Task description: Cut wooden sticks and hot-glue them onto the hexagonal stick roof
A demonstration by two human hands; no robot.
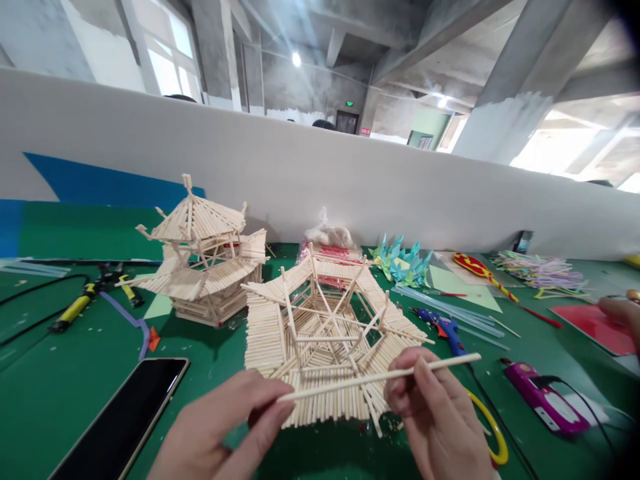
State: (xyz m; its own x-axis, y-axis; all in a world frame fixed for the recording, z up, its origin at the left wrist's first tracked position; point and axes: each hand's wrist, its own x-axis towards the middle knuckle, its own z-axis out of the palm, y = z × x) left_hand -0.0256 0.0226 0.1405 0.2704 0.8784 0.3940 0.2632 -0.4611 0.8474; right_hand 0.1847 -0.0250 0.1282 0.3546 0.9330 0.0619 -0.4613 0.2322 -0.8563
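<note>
A thin pale wooden stick (350, 383) spans between my two hands, sloping slightly up to the right. My left hand (235, 413) pinches its left end between thumb and fingers. Closer to the other end, my right hand (435, 407) grips it, and the tip sticks out past the fingers. Just beyond and below the stick stands an open-topped stick model (265, 333) with sloping eaves and a frame of crossed sticks; my hands cover part of its near edge. A finished-looking stick pavilion (210, 280) with a pointed roof stands behind it at left.
A phone (120, 420) lies at front left, with yellow-handled pliers (133, 291) beyond. To the right are a blue glue gun (443, 327), clear glue sticks (450, 308), a purple device (545, 398) and teal folded paper (400, 260). Another person's hand (623, 313) is at far right. A white partition (280, 173) stands behind.
</note>
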